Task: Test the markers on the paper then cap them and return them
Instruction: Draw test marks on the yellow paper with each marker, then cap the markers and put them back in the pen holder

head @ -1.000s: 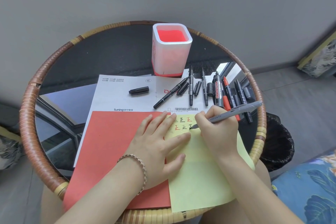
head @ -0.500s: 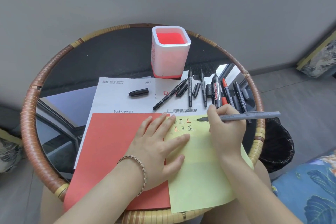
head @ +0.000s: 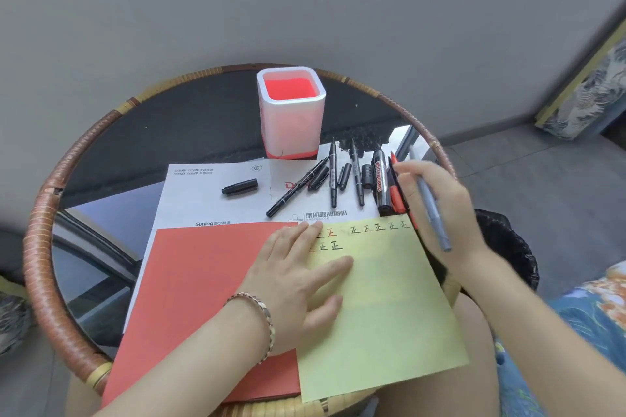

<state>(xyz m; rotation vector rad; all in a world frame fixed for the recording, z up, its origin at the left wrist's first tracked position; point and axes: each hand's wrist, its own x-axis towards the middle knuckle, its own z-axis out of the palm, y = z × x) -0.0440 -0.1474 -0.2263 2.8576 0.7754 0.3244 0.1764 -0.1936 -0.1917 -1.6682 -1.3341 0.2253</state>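
Note:
A yellow paper (head: 379, 308) with written test characters along its top lies at the table's front right. My left hand (head: 298, 278) presses flat on its left edge, fingers spread. My right hand (head: 437, 210) holds a grey marker (head: 430, 203) lifted off the paper, beside the row of markers; its fingertips reach toward a red marker (head: 394, 191). Several black markers (head: 355, 176) and loose caps lie on a white sheet (head: 210, 196). One black cap (head: 240, 187) lies apart to the left. A white pen holder (head: 291, 112) with a red inside stands behind them.
A red sheet (head: 203, 288) lies under my left wrist. The round glass table has a rattan rim (head: 44, 234). A black bin (head: 508, 244) sits on the floor just right of the table. A grey wall is behind.
My right hand lifted the grey marker off the yellow paper and moved right and back toward the marker row. The left hand stayed pressed on the paper.

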